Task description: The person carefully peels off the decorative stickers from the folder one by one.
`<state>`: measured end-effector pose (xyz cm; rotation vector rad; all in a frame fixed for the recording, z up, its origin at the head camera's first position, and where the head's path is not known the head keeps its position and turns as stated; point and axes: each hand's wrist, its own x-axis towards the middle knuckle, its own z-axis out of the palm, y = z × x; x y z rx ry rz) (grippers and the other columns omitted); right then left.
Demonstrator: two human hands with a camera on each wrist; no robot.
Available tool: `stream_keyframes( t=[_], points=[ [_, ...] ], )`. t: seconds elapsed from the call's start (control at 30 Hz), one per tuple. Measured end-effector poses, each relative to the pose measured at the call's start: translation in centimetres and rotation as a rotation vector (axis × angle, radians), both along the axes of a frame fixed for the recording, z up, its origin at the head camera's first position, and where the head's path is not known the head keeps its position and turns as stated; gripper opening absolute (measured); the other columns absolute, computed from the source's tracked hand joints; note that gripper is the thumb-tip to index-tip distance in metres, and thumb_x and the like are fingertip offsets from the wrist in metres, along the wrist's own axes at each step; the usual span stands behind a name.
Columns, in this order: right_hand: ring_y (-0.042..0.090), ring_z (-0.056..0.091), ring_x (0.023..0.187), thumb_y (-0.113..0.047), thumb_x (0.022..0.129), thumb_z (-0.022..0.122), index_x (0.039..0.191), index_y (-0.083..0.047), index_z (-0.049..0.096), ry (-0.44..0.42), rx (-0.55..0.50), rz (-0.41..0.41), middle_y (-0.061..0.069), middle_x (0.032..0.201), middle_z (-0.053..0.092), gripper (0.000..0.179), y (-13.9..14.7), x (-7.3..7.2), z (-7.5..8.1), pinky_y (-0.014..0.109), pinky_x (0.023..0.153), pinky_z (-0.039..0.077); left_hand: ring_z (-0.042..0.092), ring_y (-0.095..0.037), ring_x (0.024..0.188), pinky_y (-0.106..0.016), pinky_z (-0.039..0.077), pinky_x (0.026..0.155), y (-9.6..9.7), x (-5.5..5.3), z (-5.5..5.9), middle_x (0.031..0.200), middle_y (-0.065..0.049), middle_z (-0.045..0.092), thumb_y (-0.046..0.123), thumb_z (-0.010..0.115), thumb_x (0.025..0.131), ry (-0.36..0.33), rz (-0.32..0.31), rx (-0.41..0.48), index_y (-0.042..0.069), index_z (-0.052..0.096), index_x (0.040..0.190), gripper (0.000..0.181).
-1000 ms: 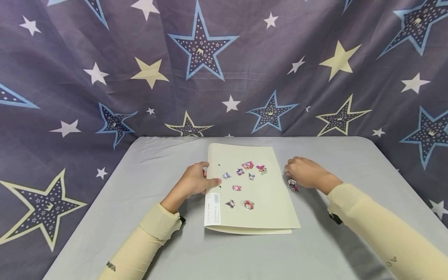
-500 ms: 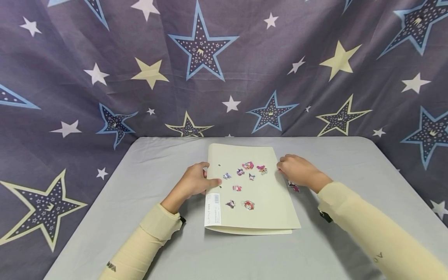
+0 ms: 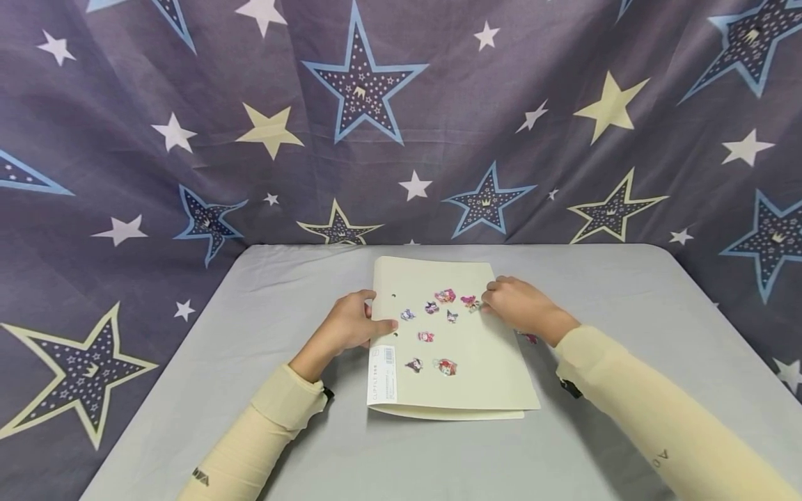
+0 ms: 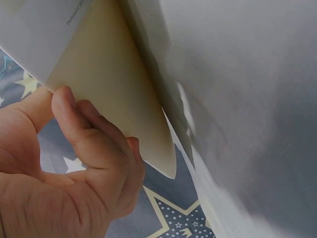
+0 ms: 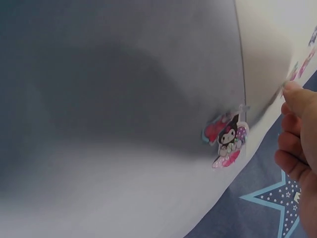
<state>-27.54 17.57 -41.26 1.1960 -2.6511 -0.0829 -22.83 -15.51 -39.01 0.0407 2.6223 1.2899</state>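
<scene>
A cream clip file point(image 3: 482, 376) lies on the table. My left hand point(image 3: 351, 320) grips its spine edge, thumb on the cover and fingers curled beneath, as the left wrist view also shows. Several small cartoon character stickers, among them a red-haired one point(image 3: 447, 367) and a pink one point(image 3: 426, 337), lie on the cover. Over the file's right edge, my right hand point(image 3: 523, 306) pinches what looks like a small sticker, mostly hidden by the fingertips. Its fingers are beside a magenta sticker point(image 3: 468, 301). In the right wrist view, loose stickers point(image 5: 230, 139) lie by the file's edge.
The table point(image 3: 301, 278) has a pale grey cloth. A dark curtain point(image 3: 401, 139) with star prints hangs behind it. A white label point(image 3: 382, 376) is on the file's lower left corner.
My right hand has moved left from the loose stickers beside the file to over the file's right edge. My left hand has stayed in place on the spine.
</scene>
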Motion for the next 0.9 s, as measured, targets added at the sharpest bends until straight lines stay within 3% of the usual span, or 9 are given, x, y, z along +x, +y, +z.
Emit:
stream_keyframes(
  t=[0.23,0.53,0.7,0.9],
  points=[
    [0.026,0.065,0.084,-0.019,0.095,0.074,0.089,-0.003,0.074,0.046,0.042,0.025,0.007,0.084,0.067,0.018,-0.2,-0.3,-0.2,0.044,0.09,0.056,0.067,-0.021,0.069,-0.031,0.061,0.055,0.1,0.0,0.1,0.102,-0.015,0.054,0.022,0.086,0.084,-0.001,0.001,-0.006,-0.004,0.04,0.153,0.087],
    [0.026,0.065,0.085,-0.022,0.095,0.074,0.09,-0.002,0.075,0.027,0.054,0.016,0.007,0.085,0.067,0.021,-0.8,-0.5,-0.1,0.043,0.089,0.057,0.067,-0.021,0.068,-0.032,0.061,0.055,0.0,0.0,-0.1,0.102,-0.015,0.054,0.022,0.086,0.084,-0.002,0.0,-0.007,-0.004,0.04,0.153,0.087],
    [0.024,0.064,0.083,-0.026,0.096,0.073,0.092,-0.004,0.076,0.084,0.114,0.054,0.005,0.086,0.068,0.023,-1.3,-0.5,-0.1,0.04,0.085,0.057,0.067,-0.021,0.068,-0.033,0.061,0.056,0.0,-0.1,-0.2,0.102,-0.015,0.054,0.023,0.086,0.084,-0.005,-0.002,-0.008,-0.003,0.04,0.153,0.087],
    [0.024,0.062,0.085,-0.008,0.09,0.077,0.097,-0.005,0.076,0.136,0.238,0.077,0.006,0.093,0.07,0.008,-1.9,0.1,0.0,0.037,0.084,0.058,0.067,-0.021,0.067,-0.033,0.061,0.056,0.0,-0.1,-0.2,0.102,-0.015,0.054,0.024,0.086,0.084,0.001,0.0,-0.024,-0.004,0.04,0.153,0.087]
  ],
)
